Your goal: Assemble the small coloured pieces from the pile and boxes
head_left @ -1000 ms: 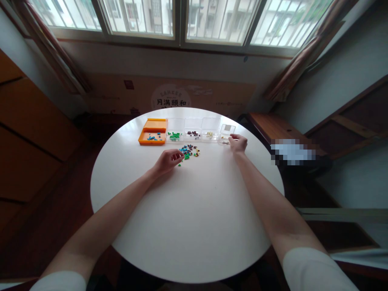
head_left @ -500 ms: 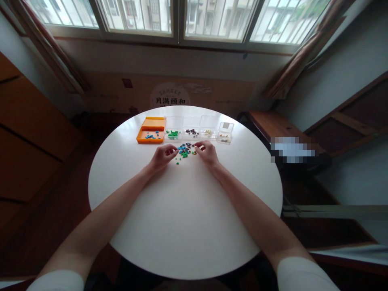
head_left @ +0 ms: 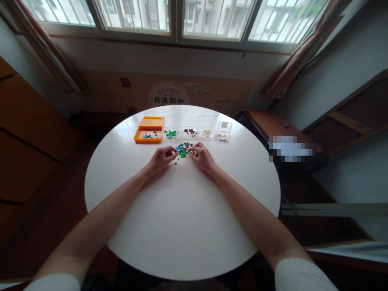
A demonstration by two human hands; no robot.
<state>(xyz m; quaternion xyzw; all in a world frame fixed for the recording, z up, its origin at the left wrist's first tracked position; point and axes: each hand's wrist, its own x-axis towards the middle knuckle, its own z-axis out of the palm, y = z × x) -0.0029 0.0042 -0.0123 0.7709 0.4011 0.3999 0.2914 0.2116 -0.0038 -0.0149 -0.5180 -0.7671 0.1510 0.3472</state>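
A small heap of mixed coloured bricks (head_left: pixel 183 148) lies on the round white table (head_left: pixel 182 226). My left hand (head_left: pixel 162 157) rests at the heap's left edge, fingers curled in a pinch. At the heap's right edge is my right hand (head_left: pixel 201 155), its fingertips pinched among the bricks; what either hand holds is too small to name. Behind the heap stands a row of boxes: an orange tray (head_left: pixel 148 131) with blue bricks, then clear boxes with green (head_left: pixel 171 133), dark (head_left: pixel 189 131), pale (head_left: pixel 206 132) and mixed pieces (head_left: pixel 223 134).
A cardboard panel with printed characters (head_left: pixel 168 97) leans under the window behind the table. A wooden bench (head_left: pixel 266 125) stands at the right, wooden furniture (head_left: pixel 30 121) at the left. Curtains hang at both window sides.
My right hand has come back from the rightmost clear box to the heap of bricks. The left hand stayed at the heap's left edge.
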